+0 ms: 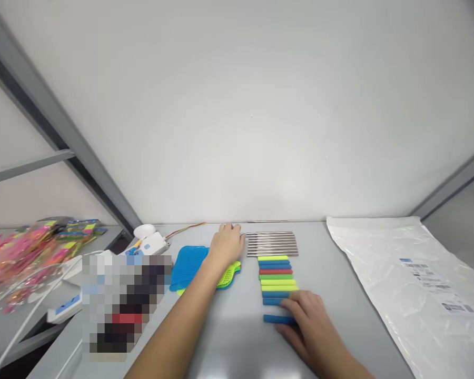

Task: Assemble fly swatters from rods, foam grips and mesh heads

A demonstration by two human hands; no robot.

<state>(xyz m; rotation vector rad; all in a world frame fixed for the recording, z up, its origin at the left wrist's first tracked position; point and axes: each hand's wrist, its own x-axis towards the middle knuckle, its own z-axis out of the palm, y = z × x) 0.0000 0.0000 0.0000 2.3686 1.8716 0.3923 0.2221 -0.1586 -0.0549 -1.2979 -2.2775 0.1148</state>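
Observation:
My left hand (227, 245) rests at the back of the grey table, just left of a stack of stainless steel rods (272, 243). Its fingers curl down, with the tips hidden. Below it lie a blue plastic mesh pad (189, 268) and a green mesh piece (229, 276), partly under my wrist. Several coloured foam sleeves (275, 276) lie side by side in a row. My right hand (304, 326) straddles a blue foam sleeve (278, 319) set slightly apart from the row, its right end hidden by my fingers.
A clear plastic bag with a barcode label (403, 284) lies along the table's right side. A white device with a thin wire (152, 243) sits at the back left. A pixelated patch (124, 305) covers the left front. A lower left table holds bags of pink items (23, 258).

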